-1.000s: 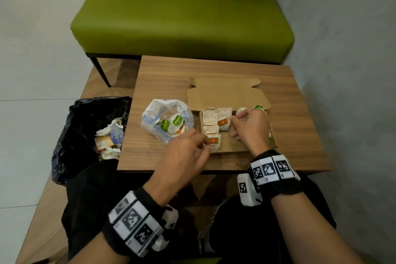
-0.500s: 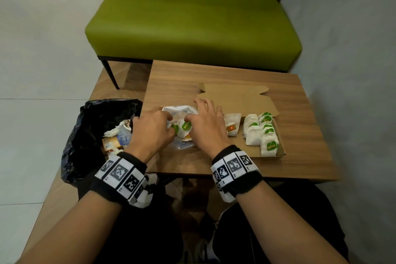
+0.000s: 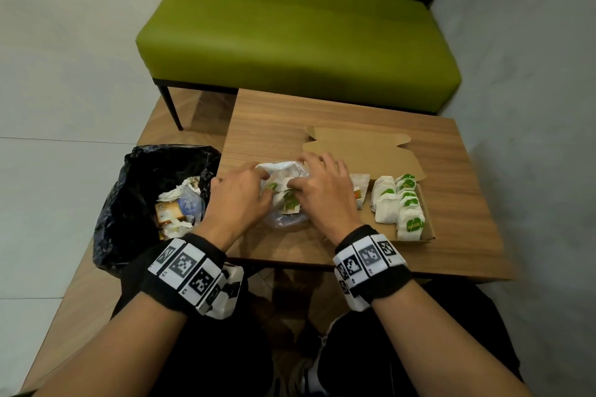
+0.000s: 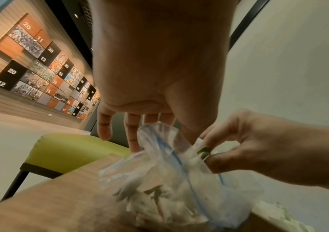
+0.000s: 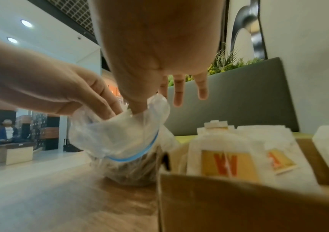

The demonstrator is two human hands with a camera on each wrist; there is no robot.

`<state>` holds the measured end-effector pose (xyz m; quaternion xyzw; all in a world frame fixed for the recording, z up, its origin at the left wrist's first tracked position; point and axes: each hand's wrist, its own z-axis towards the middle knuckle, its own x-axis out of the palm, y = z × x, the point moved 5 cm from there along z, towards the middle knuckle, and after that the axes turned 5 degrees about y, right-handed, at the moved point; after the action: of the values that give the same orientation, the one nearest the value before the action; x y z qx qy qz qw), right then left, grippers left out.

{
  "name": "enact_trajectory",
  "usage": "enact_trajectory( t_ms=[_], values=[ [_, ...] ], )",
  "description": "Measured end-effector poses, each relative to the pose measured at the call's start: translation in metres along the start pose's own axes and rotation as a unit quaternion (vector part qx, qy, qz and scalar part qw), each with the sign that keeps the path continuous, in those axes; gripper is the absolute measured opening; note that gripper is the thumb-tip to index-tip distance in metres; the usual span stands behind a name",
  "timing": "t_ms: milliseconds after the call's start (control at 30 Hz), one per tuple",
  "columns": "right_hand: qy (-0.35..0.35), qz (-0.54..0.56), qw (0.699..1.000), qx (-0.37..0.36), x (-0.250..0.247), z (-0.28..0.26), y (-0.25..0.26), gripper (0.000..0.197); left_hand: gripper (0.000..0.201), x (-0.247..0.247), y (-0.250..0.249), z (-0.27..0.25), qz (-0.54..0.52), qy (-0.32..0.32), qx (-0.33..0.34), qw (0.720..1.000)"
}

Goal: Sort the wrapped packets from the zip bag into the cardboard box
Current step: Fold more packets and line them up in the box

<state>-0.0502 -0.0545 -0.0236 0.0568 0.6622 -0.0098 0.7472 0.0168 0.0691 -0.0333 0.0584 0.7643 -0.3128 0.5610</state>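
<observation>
A clear zip bag with a blue seal lies on the wooden table, left of the open cardboard box. My left hand pinches the bag's rim between thumb and fingers. At the bag's mouth, my right hand dips thumb and forefinger in and pinches a green-labelled packet. More packets show inside the bag. In the box stand rows of green-labelled packets on the right and orange-labelled packets on the left, partly hidden by my right hand.
A black bin bag holding rubbish stands against the table's left side. Behind the table is a green bench, and a grey wall runs along the right. The box lid lies flat behind the box.
Both hands have left the box and moved left to the zip bag. The left now holds its rim and the right reaches into its mouth.
</observation>
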Motion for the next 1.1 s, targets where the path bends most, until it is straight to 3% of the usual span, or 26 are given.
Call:
enact_trajectory(
  t_ms=[100,200,267,400,500,600,767,1000,1100],
  values=[
    [-0.089,0.057,0.994,-0.022,-0.022,-0.017,-0.006,0.013,0.025,-0.012,-0.004,-0.01,-0.062,-0.059,0.05,0.995],
    [-0.155,0.131,0.978,-0.046,-0.04,-0.034,-0.018,0.014,0.019,-0.023,-0.014,-0.024,-0.18,-0.101,0.107,0.973],
    [-0.173,0.187,0.965,-0.063,-0.048,-0.045,-0.025,0.016,0.018,-0.019,-0.024,-0.03,-0.266,-0.042,0.114,0.956],
    [-0.179,0.287,0.939,-0.059,-0.05,-0.06,-0.038,0.019,0.023,-0.001,-0.043,-0.04,-0.439,0.108,0.097,0.887],
    [-0.159,0.357,0.919,-0.057,-0.045,-0.066,-0.045,0.025,0.017,0.008,-0.051,-0.045,-0.496,0.141,0.083,0.853],
    [-0.112,0.442,0.889,-0.03,-0.042,-0.072,-0.047,0.03,0.01,0.011,-0.059,-0.048,-0.508,0.125,0.076,0.849],
    [-0.033,0.592,0.803,0.061,-0.036,-0.085,-0.056,0.035,0.01,0.018,-0.072,-0.057,-0.52,0.097,0.072,0.846],
    [-0.002,0.635,0.767,0.093,-0.035,-0.101,-0.061,0.031,0.007,0.028,-0.081,-0.067,-0.514,0.048,0.069,0.853],
    [0.003,0.619,0.777,0.112,-0.032,-0.103,-0.064,0.035,0.006,0.032,-0.08,-0.068,-0.506,0.036,0.066,0.859]
  ],
)
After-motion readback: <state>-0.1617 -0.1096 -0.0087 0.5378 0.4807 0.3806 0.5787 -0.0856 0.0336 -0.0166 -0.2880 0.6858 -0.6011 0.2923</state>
